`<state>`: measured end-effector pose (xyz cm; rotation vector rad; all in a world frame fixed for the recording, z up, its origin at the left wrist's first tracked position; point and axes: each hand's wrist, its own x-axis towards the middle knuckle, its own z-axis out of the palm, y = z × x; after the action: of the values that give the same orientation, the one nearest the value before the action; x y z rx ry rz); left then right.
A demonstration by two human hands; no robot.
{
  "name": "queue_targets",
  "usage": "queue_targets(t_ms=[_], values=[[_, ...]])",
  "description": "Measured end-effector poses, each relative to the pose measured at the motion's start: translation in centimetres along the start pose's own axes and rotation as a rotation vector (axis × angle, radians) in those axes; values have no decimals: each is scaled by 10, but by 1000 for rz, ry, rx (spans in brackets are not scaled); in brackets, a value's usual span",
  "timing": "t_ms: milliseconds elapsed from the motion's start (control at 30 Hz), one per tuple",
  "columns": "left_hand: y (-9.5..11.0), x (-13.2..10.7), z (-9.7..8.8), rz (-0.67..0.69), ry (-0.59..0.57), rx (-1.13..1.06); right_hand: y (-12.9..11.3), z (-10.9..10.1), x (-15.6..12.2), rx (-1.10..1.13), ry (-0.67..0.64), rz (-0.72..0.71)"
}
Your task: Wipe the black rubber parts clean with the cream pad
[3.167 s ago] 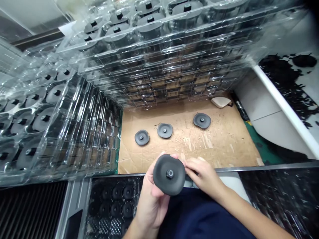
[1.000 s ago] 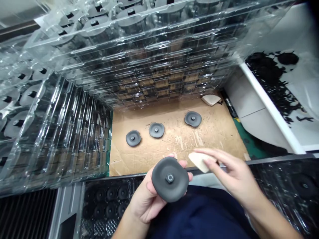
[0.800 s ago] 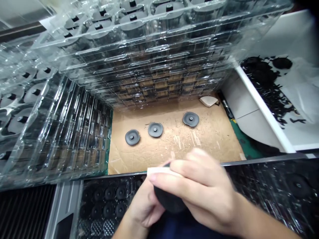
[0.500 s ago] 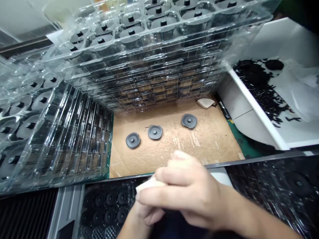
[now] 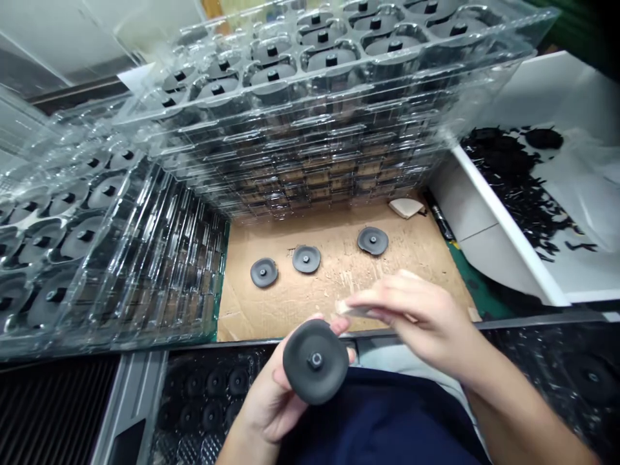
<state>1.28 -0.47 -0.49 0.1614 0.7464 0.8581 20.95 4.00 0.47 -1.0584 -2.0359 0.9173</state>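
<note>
My left hand [image 5: 266, 403] grips a dark grey, rounded disc [image 5: 305, 381] by its edge. The dished face of this disc, with a short stud at its centre, is turned up toward me. Just to the right and above it, my right hand [image 5: 429, 316] pinches a small pale pad [image 5: 356, 310], mostly covered by the fingers. On the cardboard [image 5: 271, 316] beyond my hands lie three similar grey discs: a left one [image 5: 264, 273], a middle one [image 5: 306, 259] and a right one [image 5: 372, 241].
Stacked clear plastic trays [image 5: 300, 123] full of discs rise behind the cardboard, with another stack [image 5: 159, 258] at left. A white bin [image 5: 513, 226] at right holds black scraps [image 5: 513, 174]. A pale wedge-shaped piece [image 5: 405, 206] and a dark pen-like tool [image 5: 438, 216] lie near the bin.
My hands were together, with the right covering the left. Now the right has moved off to the right, and the disc in my left hand shows. The view has shifted slightly.
</note>
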Motion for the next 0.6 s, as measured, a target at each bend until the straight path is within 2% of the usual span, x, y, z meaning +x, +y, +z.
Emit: queue_targets(t_ms=[67, 133, 233, 300, 400, 467, 533, 600], values=[[4, -3, -2, -6, -15, -45, 24, 10, -17, -41, 43, 132], [5, -4, -2, 12, -48, -70, 43, 26, -32, -72, 40, 201], [1, 0, 0, 32, -130, -87, 54, 41, -41, -113, 33, 236], [-2, 3, 4, 39, -166, -76, 43, 35, -35, -126, 73, 269], [-5, 6, 8, 57, -130, -53, 3, 15, -17, -105, 206, 250], [-7, 7, 8, 66, -46, -30, -27, 9, -6, -74, 315, 60], [-9, 8, 4, 65, 30, -2, -49, 11, 2, -58, 291, -118], [-10, 9, 0, 84, 81, 21, -58, 17, 6, -1, 173, -142]])
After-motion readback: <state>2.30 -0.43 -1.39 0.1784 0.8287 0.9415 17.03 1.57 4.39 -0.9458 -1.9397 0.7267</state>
